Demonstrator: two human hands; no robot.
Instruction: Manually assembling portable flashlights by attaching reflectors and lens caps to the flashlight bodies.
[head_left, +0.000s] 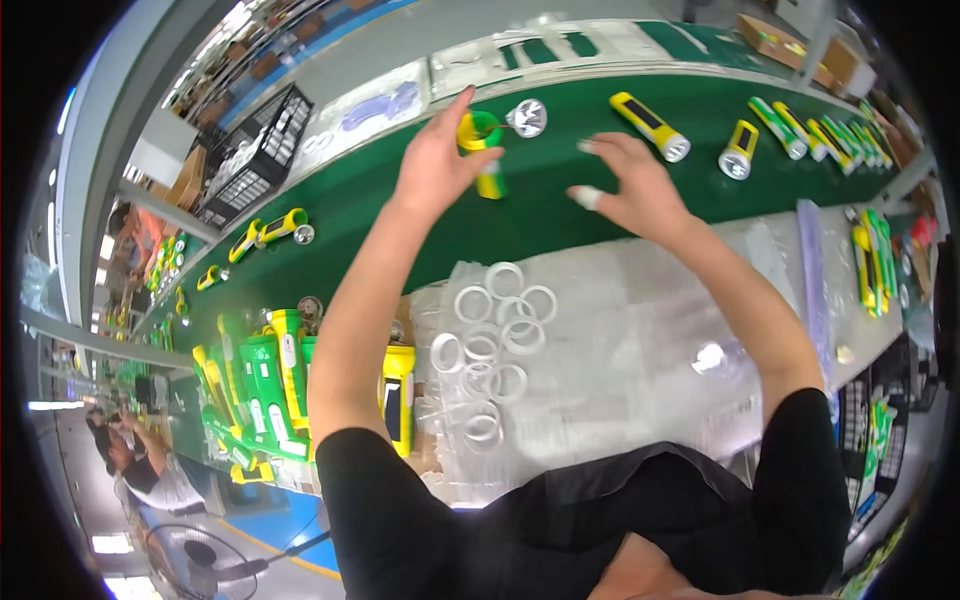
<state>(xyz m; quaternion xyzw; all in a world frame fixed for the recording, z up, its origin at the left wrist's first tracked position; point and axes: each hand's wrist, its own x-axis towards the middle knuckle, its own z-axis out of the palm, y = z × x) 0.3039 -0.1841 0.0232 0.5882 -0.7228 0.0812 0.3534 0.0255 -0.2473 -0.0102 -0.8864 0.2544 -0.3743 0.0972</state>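
My left hand (438, 158) is at a yellow and green flashlight body (490, 180) on the green belt. Its fingers are stretched out and its thumb crosses in front of the body; whether it touches is hard to tell. A silver reflector head (529, 118) lies just right of the body's open end, joined to it by a thin reddish wire. My right hand (640, 190) hovers over the belt further right, fingers apart and holding nothing. White covers sit on its thumb and a fingertip. Beyond it lies a yellow and black flashlight (645, 120).
White rings (505, 382) lie on the plastic-covered worktop (620, 340) before me. Flashlight bodies (265, 385) are piled at the left. More flashlights (775, 128) lie along the green belt (400, 245). A black crate (255, 160) stands far left, and a metal post (820, 35) far right.
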